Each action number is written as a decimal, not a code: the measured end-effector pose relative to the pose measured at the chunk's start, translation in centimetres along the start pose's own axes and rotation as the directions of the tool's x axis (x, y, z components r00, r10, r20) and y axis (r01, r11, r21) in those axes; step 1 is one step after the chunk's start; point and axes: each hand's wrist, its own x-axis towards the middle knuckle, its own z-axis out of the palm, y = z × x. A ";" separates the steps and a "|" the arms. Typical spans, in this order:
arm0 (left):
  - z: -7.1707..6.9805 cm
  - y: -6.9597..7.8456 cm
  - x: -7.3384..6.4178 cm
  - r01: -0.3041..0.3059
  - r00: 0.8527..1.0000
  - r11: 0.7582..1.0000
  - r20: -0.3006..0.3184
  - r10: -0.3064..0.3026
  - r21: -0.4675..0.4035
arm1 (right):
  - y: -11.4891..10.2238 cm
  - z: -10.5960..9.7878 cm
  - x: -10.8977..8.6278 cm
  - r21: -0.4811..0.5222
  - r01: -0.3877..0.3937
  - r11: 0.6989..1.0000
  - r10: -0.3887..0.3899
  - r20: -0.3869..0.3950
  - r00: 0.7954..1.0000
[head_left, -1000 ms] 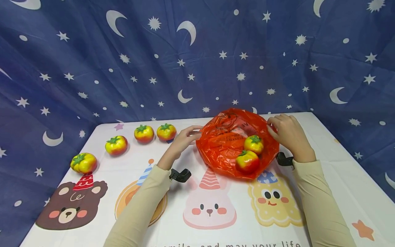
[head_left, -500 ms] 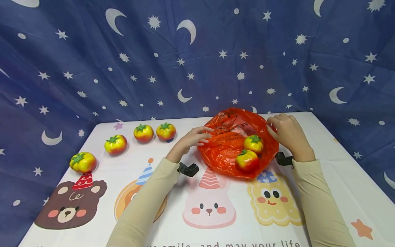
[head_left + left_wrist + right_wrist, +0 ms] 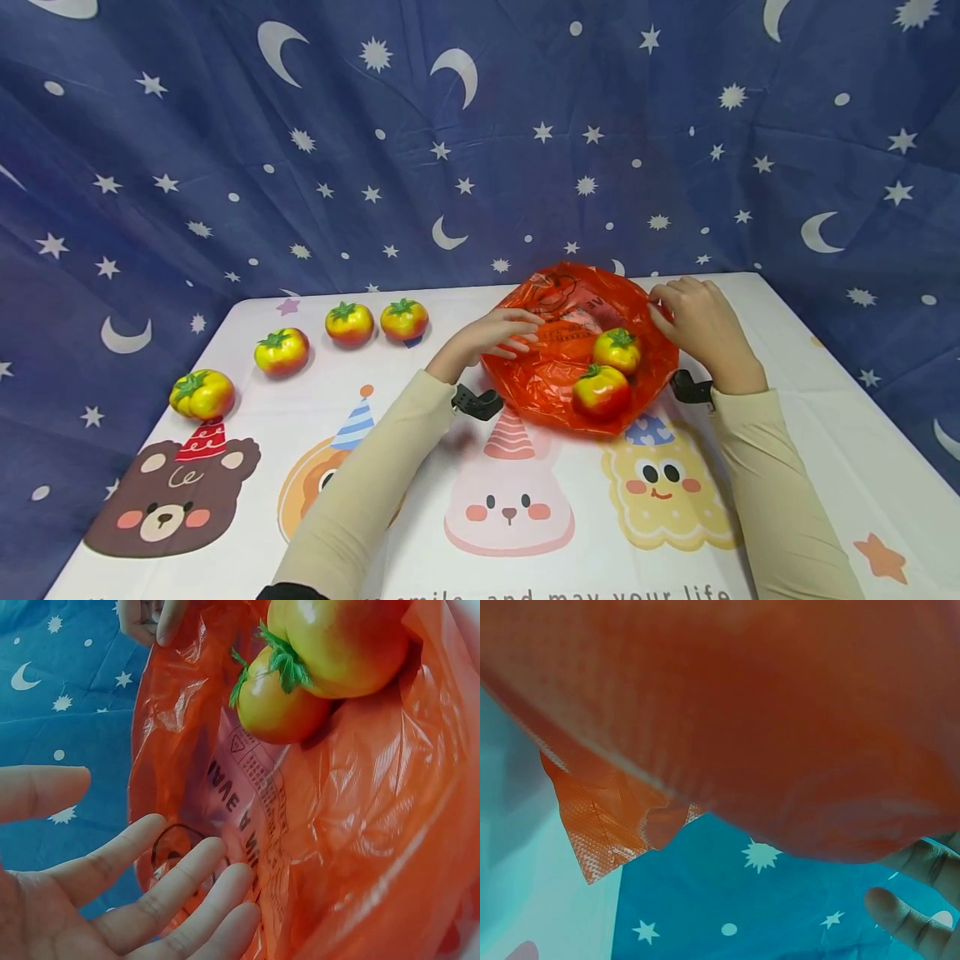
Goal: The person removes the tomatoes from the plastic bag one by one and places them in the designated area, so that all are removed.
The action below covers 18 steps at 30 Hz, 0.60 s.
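Observation:
A red plastic bag (image 3: 536, 392) lies with its mouth spread wide. Two yellow-and-red tomatoes with green leafy tops, the rear one (image 3: 617, 350) and the front one (image 3: 600, 393), sit inside it toward the right. At the bag's right rim, my right hand (image 3: 693, 321) holds the plastic with curled fingers; the right wrist view shows mostly bag, with a thumb and finger (image 3: 900, 915) at its edge. My left hand (image 3: 491, 336) hovers over the bag's left side, its fingers (image 3: 161, 900) spread and nothing in them.
Several more tomatoes lie on the white printed tablecloth (image 3: 510, 575) to the left: one at the near left (image 3: 202, 395), one behind it (image 3: 282, 352), and two along the back, a left one (image 3: 349, 324) and a right one (image 3: 404, 320). A blue starry curtain (image 3: 337, 167) hangs behind.
From the bag's left rim, my left hand has moved right, over the bag's mouth, with its fingers extended. The right hand and the two tomatoes in the bag have stayed put.

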 end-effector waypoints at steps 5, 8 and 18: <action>0.8 0.4 0.6 0.012 0.999 1.000 0.035 -0.012 -0.018 | 0.1 0.1 0.0 0.003 0.015 1.000 -0.015 -0.017 1.000; 1.2 0.7 0.9 0.023 0.999 1.000 0.048 -0.022 -0.015 | 0.2 0.2 0.0 0.002 0.034 0.999 -0.034 -0.038 0.999; 2.6 0.9 1.9 0.049 0.995 0.997 0.078 -0.054 0.058 | 0.2 0.1 0.0 -0.001 0.041 0.999 -0.041 -0.039 0.998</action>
